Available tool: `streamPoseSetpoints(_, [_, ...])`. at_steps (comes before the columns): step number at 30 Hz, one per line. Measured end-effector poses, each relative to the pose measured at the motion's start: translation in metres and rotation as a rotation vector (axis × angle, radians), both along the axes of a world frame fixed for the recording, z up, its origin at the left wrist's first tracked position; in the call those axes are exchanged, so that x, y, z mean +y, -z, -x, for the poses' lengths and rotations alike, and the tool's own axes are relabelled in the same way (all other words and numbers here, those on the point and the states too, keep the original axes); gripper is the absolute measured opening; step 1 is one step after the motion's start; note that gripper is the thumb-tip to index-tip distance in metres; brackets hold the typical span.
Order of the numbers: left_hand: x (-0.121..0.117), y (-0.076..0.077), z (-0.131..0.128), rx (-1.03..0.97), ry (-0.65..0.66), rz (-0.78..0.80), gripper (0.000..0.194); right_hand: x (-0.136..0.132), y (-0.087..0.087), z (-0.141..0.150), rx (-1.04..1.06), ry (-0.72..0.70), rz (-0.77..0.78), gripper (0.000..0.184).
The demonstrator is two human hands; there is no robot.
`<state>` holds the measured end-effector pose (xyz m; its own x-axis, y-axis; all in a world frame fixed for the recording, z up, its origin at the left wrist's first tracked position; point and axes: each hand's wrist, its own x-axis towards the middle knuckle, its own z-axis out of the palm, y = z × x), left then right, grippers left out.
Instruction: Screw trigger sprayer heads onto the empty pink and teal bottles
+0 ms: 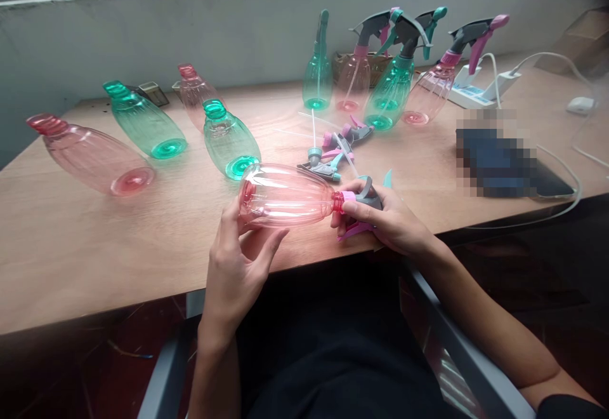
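Note:
A clear pink spray bottle [288, 195] lies sideways in the air above the table's front edge. My left hand [238, 257] grips its base end, with the thumb apart below it. At the neck, my right hand [380, 216] is closed around a grey and pink trigger sprayer head [364, 198], whose pink collar meets the bottle's red threaded neck. Whether the collar is fully screwed down I cannot tell. Just beyond my hands lie loose trigger sprayer heads, among them a grey and teal one [318, 164] with its tube pointing up and a pink and grey one [345, 139].
Open-necked bottles stand at left, including a pink one [98, 157] and a green one [232, 139]. Several bottles with sprayer heads, such as a green one [392, 86], stand at the back. A power strip [469, 92], cables and a pixelated dark device [504, 162] are at right.

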<state>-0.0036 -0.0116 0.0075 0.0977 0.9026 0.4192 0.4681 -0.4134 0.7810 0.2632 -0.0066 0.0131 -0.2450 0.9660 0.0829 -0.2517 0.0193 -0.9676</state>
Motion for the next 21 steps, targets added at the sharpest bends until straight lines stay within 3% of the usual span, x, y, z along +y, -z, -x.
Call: streamPoseSetpoints(21, [-0.0006,-0.0011,-0.0008,-0.017,0.015,0.007,0.074,-0.0026,-0.0028,-0.0001,-0.022,0.018,0.041,0.028])
